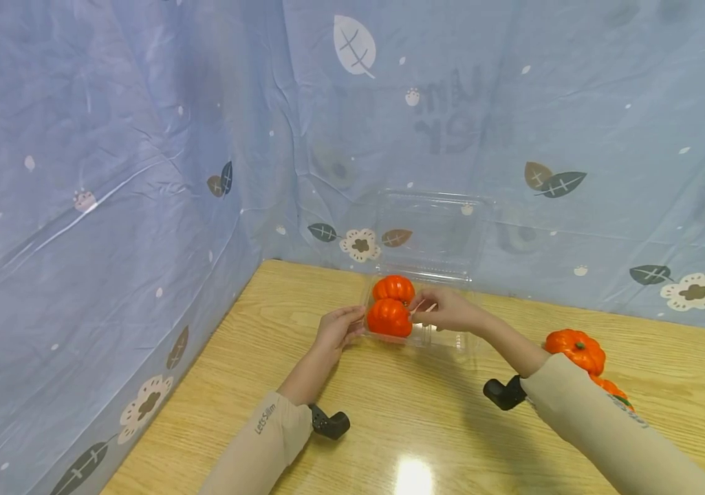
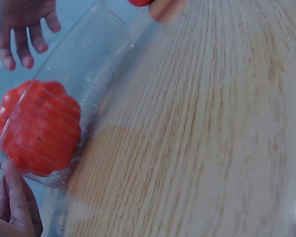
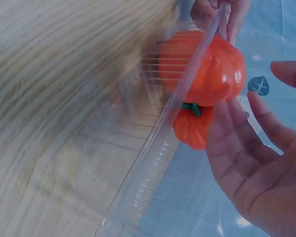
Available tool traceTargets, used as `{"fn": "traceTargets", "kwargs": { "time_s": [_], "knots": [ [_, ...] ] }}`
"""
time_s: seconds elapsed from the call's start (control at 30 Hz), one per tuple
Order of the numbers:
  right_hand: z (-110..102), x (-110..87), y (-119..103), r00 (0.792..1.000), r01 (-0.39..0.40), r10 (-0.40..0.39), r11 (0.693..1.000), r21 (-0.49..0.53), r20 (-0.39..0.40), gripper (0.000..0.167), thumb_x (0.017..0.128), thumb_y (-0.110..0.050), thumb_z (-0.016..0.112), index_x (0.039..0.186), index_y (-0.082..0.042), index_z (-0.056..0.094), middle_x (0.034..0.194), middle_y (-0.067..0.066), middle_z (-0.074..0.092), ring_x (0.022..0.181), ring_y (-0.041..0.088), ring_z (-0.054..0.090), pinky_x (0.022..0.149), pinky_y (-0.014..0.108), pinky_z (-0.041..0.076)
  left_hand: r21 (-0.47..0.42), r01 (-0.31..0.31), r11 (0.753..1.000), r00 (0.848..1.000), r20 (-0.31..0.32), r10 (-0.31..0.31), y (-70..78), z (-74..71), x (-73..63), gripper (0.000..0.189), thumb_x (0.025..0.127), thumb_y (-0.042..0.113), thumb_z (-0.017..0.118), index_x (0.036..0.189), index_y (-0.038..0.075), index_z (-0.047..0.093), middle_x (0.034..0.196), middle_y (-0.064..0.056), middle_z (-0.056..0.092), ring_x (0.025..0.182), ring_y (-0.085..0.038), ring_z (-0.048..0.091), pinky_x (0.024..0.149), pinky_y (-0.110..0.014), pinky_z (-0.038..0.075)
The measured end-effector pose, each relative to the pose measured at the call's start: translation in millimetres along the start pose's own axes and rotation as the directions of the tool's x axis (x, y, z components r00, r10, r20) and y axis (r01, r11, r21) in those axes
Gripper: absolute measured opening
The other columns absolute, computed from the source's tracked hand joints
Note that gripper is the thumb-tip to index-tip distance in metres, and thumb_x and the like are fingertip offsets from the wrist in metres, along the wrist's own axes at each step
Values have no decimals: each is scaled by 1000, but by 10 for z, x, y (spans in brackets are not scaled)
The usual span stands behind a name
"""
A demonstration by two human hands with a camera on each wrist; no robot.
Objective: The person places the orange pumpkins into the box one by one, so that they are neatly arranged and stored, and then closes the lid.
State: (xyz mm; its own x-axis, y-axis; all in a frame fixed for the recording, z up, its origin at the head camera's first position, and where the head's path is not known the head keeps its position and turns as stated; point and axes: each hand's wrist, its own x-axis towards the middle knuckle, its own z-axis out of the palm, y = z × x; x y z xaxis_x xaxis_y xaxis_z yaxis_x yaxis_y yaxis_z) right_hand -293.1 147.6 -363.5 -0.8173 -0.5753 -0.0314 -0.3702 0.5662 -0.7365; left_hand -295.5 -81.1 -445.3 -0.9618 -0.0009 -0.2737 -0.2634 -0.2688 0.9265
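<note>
A clear plastic clamshell box (image 1: 451, 342) lies on the table, its lid (image 1: 429, 230) raised against the cloth behind. Inside its left half sit two orange toy pumpkins: a front pumpkin (image 1: 389, 318) and, behind it, a back pumpkin (image 1: 393, 287) with a green stem (image 3: 191, 108). My left hand (image 1: 335, 328) pinches the box's left rim between thumb and fingers. Over the box, just right of the front pumpkin, is my right hand (image 1: 445, 311). Its fingers are loosely bent and spread from the thumb, with nothing between them, as the right wrist view shows.
Two more orange pumpkins (image 1: 577, 349) stand on the table at the right, partly behind the right sleeve (image 1: 606, 419). Patterned blue cloth (image 1: 550, 234) walls off the back and left of the wooden table (image 1: 389, 412). Black wrist devices (image 1: 330, 424) stick out below both forearms.
</note>
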Motion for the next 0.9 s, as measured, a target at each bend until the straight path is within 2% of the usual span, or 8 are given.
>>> {"fn": "traceTargets", "kwargs": {
  "time_s": [0.1, 0.23, 0.53, 0.77, 0.9],
  "knots": [
    [-17, -34, -9, 999, -31, 30, 999, 14, 40, 30, 83, -17, 63, 104, 5, 58, 90, 11, 64, 77, 26, 62, 56, 33, 54, 1, 4, 1000, 1000, -5, -4, -4, 0, 2, 34, 87, 13, 64, 114, -6, 59, 84, -1, 63, 69, -8, 61, 63, -16, 54],
    [-47, -79, 11, 997, -10, 9, 1000, 9, 80, 28, 81, -16, 65, 99, 4, 58, 87, 9, 64, 71, 18, 61, 56, 29, 52, 4, 9, 1000, 1000, -11, -9, -13, -3, 16, 33, 87, 13, 65, 113, -6, 59, 83, -1, 63, 68, -8, 61, 62, -15, 54],
    [-158, -229, 94, 985, 65, -67, 998, 17, 158, 26, 81, -14, 65, 98, 4, 58, 88, 5, 62, 83, 20, 61, 69, 25, 53, 5, 6, 1000, 1000, -9, -6, 4, 7, 0, 33, 87, 12, 64, 113, -6, 59, 85, -3, 63, 68, -8, 61, 62, -16, 54],
    [-251, -369, 175, 982, 58, -64, 998, 39, 179, 22, 83, -13, 64, 98, 1, 57, 92, 9, 61, 84, 19, 62, 69, 36, 55, -2, 14, 1000, 1000, 1, -13, -13, -2, 18, 35, 87, 13, 65, 115, -6, 58, 85, -2, 63, 68, -7, 61, 62, -15, 54],
    [-308, -445, 218, 984, 48, -55, 998, 45, 172, 23, 85, -13, 64, 101, 2, 56, 96, 12, 59, 88, 21, 61, 72, 35, 55, -7, 12, 1000, 1000, 2, -12, -9, -9, 13, 36, 87, 14, 65, 116, -5, 58, 84, -1, 63, 68, -6, 61, 61, -15, 54]
  ]
}}
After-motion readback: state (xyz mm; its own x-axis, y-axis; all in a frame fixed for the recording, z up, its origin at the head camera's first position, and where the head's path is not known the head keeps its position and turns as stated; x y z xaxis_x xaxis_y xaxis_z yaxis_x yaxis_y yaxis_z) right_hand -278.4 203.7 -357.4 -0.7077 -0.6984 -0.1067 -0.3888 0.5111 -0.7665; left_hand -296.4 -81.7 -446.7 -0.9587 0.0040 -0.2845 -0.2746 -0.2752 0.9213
